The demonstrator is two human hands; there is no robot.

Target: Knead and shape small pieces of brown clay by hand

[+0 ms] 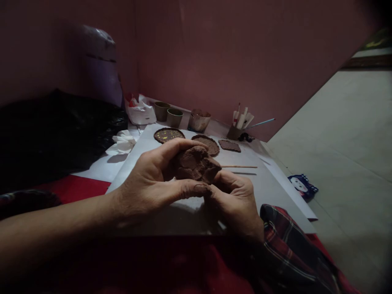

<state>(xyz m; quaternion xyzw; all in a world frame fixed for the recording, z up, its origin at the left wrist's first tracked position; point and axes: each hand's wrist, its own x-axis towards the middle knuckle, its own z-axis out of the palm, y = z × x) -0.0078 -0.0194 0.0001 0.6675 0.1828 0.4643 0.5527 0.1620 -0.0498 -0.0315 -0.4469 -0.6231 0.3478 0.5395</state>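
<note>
Your left hand (150,173) curls, half closed, around brown clay (196,163). Your right hand (235,202), fingers bent, pinches its edge.

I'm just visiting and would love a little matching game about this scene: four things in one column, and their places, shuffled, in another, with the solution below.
Things
1. rough brown clay-like lump
2. round dark dish with yellow specks
3. thin light-brown stick
4. crumpled white tissue

Places
A. lying just beyond the right hand
B. beside the shiny black plastic
C. in the grip of the left hand
D. left of a round brown dish without yellow specks

Right pairs: 1-C, 2-D, 3-A, 4-B
</note>
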